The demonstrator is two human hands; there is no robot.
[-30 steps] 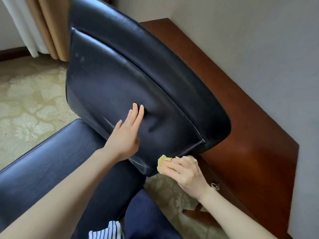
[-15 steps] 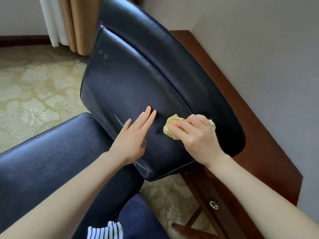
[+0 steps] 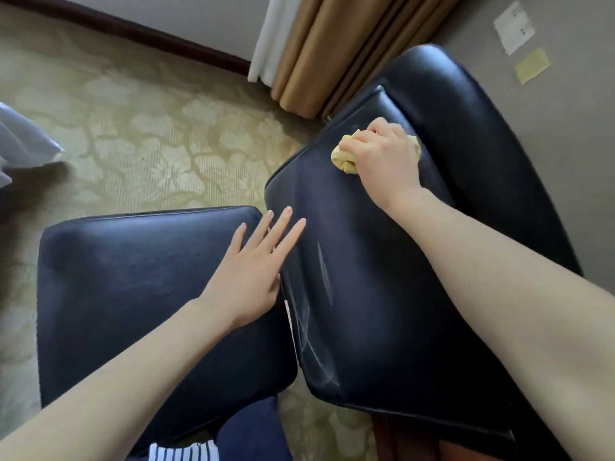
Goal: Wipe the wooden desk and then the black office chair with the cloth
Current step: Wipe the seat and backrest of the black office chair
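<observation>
The black office chair fills the view: its seat (image 3: pixel 139 287) lies at lower left and its backrest (image 3: pixel 372 294) leans to the right. My right hand (image 3: pixel 382 158) grips a bunched yellow cloth (image 3: pixel 342 158) and presses it on the upper part of the backrest. My left hand (image 3: pixel 256 264) lies flat with straight fingers where the seat meets the backrest. Of the wooden desk only a dark red-brown strip (image 3: pixel 449 447) shows under the backrest at the bottom.
Patterned beige carpet (image 3: pixel 149 144) spreads to the left. Tan and white curtains (image 3: pixel 319 44) hang at the top, beside a grey wall with a white paper (image 3: pixel 514 26) and a yellow note (image 3: pixel 531 65). A white pillow corner (image 3: pixel 20 141) pokes in at far left.
My right hand has carried the cloth from the backrest's lower edge up to its upper part. The view has swung left and down, hiding most of the desk. My left hand stays flat low on the backrest.
</observation>
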